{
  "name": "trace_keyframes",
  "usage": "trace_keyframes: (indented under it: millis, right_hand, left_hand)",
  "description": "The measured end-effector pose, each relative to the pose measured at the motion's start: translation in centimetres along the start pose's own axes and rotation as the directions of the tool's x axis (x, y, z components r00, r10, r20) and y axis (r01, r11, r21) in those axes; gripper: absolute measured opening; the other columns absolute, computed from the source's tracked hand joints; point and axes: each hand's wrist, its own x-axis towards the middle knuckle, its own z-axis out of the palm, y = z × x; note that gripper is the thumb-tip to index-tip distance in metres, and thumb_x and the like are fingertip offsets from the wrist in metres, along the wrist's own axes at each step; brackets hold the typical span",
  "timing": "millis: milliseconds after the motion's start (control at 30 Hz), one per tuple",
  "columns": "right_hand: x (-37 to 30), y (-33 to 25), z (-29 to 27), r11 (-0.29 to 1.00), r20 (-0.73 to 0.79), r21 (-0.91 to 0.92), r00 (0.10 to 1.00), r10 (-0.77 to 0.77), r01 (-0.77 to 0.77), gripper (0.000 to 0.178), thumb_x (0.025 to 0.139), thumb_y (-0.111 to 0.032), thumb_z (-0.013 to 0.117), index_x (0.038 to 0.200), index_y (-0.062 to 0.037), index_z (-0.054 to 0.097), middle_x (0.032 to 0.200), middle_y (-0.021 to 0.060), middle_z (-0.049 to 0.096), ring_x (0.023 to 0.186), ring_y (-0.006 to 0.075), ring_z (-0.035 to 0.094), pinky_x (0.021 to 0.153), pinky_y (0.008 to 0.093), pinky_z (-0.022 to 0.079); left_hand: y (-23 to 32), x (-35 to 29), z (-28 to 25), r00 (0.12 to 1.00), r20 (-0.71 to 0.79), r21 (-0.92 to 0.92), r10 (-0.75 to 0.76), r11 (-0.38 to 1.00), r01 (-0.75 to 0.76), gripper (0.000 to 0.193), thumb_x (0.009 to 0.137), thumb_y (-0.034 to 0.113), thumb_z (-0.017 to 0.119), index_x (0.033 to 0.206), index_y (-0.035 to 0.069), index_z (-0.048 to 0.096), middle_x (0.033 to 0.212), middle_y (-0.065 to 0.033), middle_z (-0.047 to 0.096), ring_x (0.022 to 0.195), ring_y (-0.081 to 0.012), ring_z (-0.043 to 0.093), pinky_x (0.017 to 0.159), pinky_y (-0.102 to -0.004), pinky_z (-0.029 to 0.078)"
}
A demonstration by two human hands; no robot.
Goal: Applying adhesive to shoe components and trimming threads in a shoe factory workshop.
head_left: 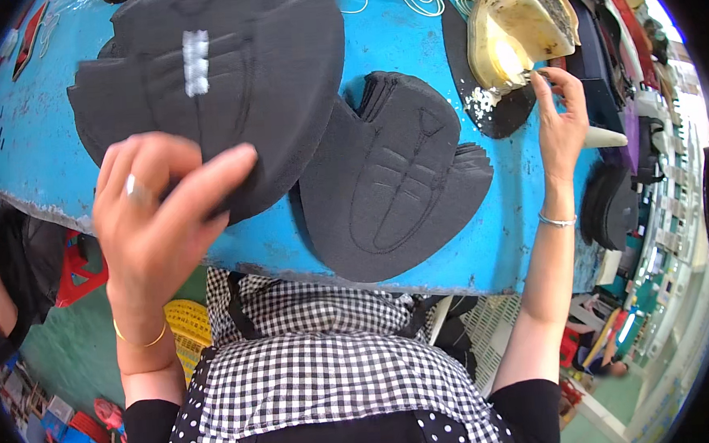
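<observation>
Pads (281, 80) lie stacked, probably for easy reach, beneath the loosely spread left hand (155, 205); the right hand (563, 119), fingers narrow, meets the tub (513, 25), hold unclear.

At lower left, a red stool (75, 294) and yellow slotted plastic (189, 329) show against green floor (78, 352).

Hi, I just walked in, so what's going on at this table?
A person's left hand is over flat black notched pieces, the top one bearing a white streak. The right hand has thumb and fingertips together by a stained cream plastic container; anything pinched is unclear. Another black stack lies between the hands on the blue table.
</observation>
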Motion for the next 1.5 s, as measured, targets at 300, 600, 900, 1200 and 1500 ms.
trace_keyframes:
  millis: [300,600,900,1200,1500]
  right_hand:
    - [-5.2,-10.6,-1.8,0.833,0.309,0.472,0.939,0.151,-0.289,0.010,0.094,-0.004,0.066,0.104,-0.0018,0.064,0.099,0.0042,0.070,0.087,0.0102,0.061,0.082,0.0262,0.049]
    - [-6.8,-13.7,1.0,0.964,0.242,0.229,0.952,-0.189,0.133,0.024,0.075,-0.007,0.083,0.095,-0.0098,0.071,0.091,0.0026,0.071,0.084,0.0226,0.062,0.079,0.0352,0.046]
    - [-9.1,-14.9,-0.8,0.902,0.359,0.344,0.852,-0.382,0.260,0.028,0.071,-0.015,0.086,0.094,-0.0130,0.070,0.091,-0.0002,0.073,0.078,0.0195,0.061,0.080,0.0383,0.041]
    - [-7.2,-10.5,-2.9,0.704,-0.148,0.695,0.930,0.337,-0.144,0.012,0.100,-0.008,0.057,0.109,0.0007,0.056,0.108,0.0156,0.066,0.095,0.0185,0.064,0.091,0.0348,0.052]
    - [-9.1,-12.8,-0.9,0.792,0.254,0.585,0.967,0.023,-0.172,0.017,0.089,-0.001,0.070,0.103,-0.0015,0.060,0.100,0.0113,0.071,0.090,0.0168,0.064,0.082,0.0282,0.051]
  left_hand:
    - [4.6,-3.5,4.6,0.946,0.125,-0.531,0.298,0.826,-0.190,0.039,0.076,0.032,0.081,0.109,0.013,0.073,0.109,-0.0027,0.066,0.094,-0.0212,0.064,0.079,-0.0361,0.052]
    - [5.7,-3.4,5.8,0.928,0.122,-0.389,0.352,0.877,-0.282,0.037,0.078,0.029,0.075,0.106,0.006,0.072,0.111,-0.0087,0.066,0.097,-0.0232,0.064,0.084,-0.0359,0.053]
    - [6.2,-2.2,5.2,0.928,0.164,-0.389,0.334,0.887,-0.250,0.031,0.076,0.017,0.069,0.104,0.002,0.071,0.097,-0.0090,0.065,0.087,-0.0230,0.064,0.075,-0.0336,0.054]
    - [6.8,-1.0,3.7,0.660,-0.508,-0.287,0.554,0.613,-0.736,0.015,0.071,0.011,0.070,0.085,0.011,0.077,0.065,0.0023,0.035,0.059,-0.0128,0.045,0.058,-0.0248,0.044]
    - [0.9,-0.8,-0.1,0.999,0.052,-0.178,0.012,0.984,-0.002,0.048,0.056,0.007,0.080,0.103,0.017,0.074,0.091,-0.0009,0.060,0.083,-0.0196,0.059,0.072,-0.0344,0.048]
